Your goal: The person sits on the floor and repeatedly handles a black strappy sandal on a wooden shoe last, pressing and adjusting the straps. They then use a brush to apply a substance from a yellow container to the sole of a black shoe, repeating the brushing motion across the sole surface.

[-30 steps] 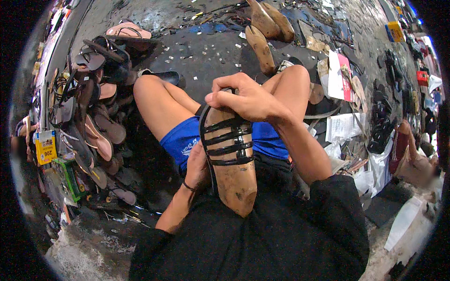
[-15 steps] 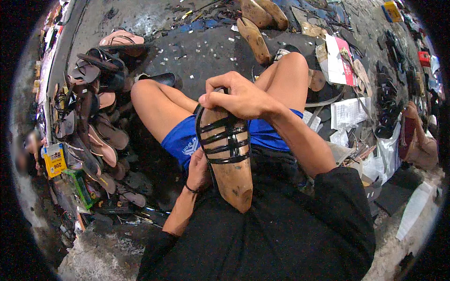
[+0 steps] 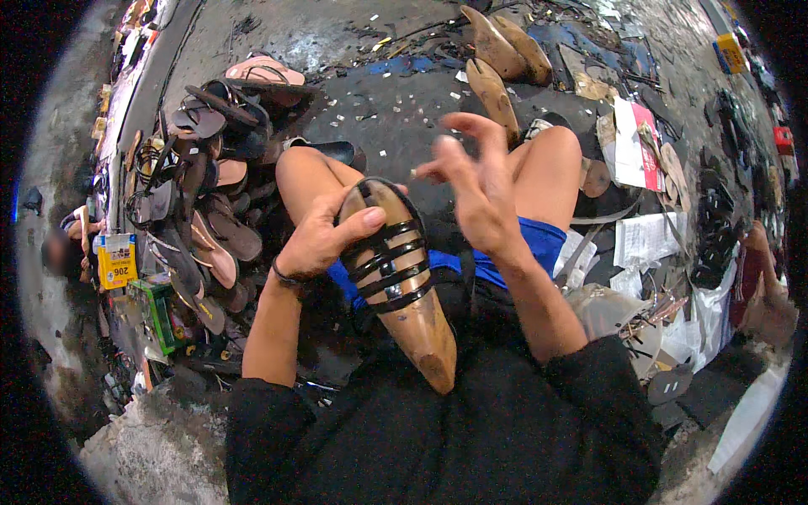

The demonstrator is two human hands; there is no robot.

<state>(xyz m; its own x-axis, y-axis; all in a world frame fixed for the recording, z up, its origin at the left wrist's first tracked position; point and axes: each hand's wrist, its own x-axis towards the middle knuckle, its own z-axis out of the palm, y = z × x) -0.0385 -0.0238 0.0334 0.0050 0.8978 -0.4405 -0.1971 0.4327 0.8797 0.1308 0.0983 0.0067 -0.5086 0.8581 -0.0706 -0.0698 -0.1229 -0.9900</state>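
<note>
A tan wooden shoe last (image 3: 418,334) rests tilted over my lap, its narrow end toward my belly. Glossy black straps of a sandal (image 3: 391,268) wrap across it, joined by a strip down the middle. My left hand (image 3: 322,236) grips the far, rounded end from the left side, thumb on top and fingers hidden underneath. Lifted off to the right is my right hand (image 3: 480,181), its fingers apart and partly blurred, apparently with nothing in them.
A heap of sandals (image 3: 210,215) lies to my left, beside a yellow box (image 3: 117,261) and a green box (image 3: 156,313). More wooden lasts (image 3: 507,50) lie ahead. Papers (image 3: 646,241) and white plastic bags (image 3: 699,324) are on the right. Scraps litter the dark floor.
My right hand has let go of the last's far end and risen to the right. My left hand has come up from beside it and now holds that end. The view has shifted slightly.
</note>
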